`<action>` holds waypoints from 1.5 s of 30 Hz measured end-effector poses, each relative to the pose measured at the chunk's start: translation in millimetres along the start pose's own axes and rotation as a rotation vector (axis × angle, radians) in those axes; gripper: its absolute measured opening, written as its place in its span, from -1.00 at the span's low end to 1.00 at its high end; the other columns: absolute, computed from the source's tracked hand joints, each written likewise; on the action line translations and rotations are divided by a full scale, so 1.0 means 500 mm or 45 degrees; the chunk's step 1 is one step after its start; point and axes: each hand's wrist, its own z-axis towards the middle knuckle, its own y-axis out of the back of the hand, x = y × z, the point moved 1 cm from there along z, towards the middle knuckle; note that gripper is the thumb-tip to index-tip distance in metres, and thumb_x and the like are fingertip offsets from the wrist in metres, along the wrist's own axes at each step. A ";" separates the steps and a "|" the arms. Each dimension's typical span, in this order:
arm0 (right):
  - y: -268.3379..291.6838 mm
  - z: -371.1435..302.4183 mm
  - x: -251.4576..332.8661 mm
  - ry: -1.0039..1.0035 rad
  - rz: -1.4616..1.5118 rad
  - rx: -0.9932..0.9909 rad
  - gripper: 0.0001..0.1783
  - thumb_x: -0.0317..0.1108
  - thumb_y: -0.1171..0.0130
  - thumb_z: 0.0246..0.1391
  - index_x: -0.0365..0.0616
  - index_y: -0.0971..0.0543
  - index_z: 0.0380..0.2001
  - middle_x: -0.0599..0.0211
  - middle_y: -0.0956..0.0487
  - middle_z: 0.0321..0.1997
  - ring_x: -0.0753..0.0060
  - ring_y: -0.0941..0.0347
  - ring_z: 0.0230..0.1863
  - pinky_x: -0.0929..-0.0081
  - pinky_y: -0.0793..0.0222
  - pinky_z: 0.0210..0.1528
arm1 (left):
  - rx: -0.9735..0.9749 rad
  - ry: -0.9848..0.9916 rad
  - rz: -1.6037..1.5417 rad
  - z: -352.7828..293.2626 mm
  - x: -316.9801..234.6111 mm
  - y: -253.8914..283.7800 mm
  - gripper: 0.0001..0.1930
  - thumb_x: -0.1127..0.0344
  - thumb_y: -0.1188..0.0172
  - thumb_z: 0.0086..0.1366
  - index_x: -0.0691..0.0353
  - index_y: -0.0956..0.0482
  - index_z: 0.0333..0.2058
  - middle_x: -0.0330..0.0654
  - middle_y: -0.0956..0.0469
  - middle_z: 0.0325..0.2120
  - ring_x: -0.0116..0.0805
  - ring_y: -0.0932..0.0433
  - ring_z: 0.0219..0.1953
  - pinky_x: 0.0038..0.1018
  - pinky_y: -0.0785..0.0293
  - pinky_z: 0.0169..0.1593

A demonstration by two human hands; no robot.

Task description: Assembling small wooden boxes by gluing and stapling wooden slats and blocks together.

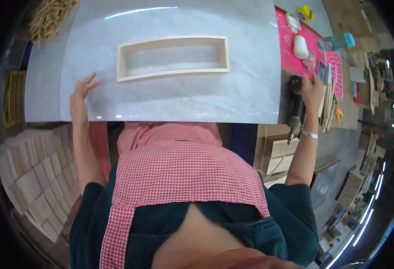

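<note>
A pale wooden rectangular frame (173, 58) lies flat on the grey worktop (170, 98) in front of me. My left hand (79, 99) rests near the worktop's front left edge with fingers spread, holding nothing, well left of the frame. My right hand (312, 88) reaches past the worktop's right edge, fingers apart, over several thin wooden strips (327, 104) and beside a black air tool (295, 105). It touches the strips or hovers just above them; I cannot tell which.
A red mat (291, 60) at the right carries a white oval object (300, 46) and a teal bottle (340, 41). Stacks of small wooden blocks (35, 170) stand at my lower left. A bundle of thin sticks (49, 18) lies at the top left.
</note>
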 end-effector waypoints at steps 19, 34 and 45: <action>-0.068 0.194 0.137 -0.569 0.645 -0.230 -0.26 0.04 -0.47 -0.02 -0.34 -0.51 0.01 -0.04 -0.62 -0.06 0.10 -0.62 -0.13 0.35 -0.60 -0.18 | -0.067 -1.155 0.755 -0.107 -0.118 -0.344 -0.60 0.44 -0.20 0.18 0.21 -0.57 0.04 -0.09 -0.47 0.21 -0.15 -0.36 0.33 -0.07 -0.17 0.40; -0.039 -0.152 0.736 0.199 1.441 0.442 -0.38 -0.29 -0.50 -0.03 -0.19 -0.43 0.06 0.11 -0.53 -0.03 0.22 -0.54 -0.11 0.42 -0.53 -0.17 | -0.133 -1.202 0.725 -0.128 -0.039 -0.370 -0.62 0.19 -0.21 0.27 0.24 -0.58 0.01 0.00 -0.45 0.14 -0.03 -0.32 0.29 0.01 -0.10 0.42; -0.042 -0.136 0.778 0.282 1.400 0.527 -0.39 -0.29 -0.50 -0.01 -0.20 -0.41 0.04 0.12 -0.55 -0.09 0.19 -0.57 -0.18 0.41 -0.54 -0.18 | -0.139 -1.250 0.677 -0.123 -0.032 -0.375 -0.64 0.18 -0.22 0.25 0.28 -0.62 -0.05 0.02 -0.49 0.04 -0.01 -0.40 0.16 0.02 -0.13 0.41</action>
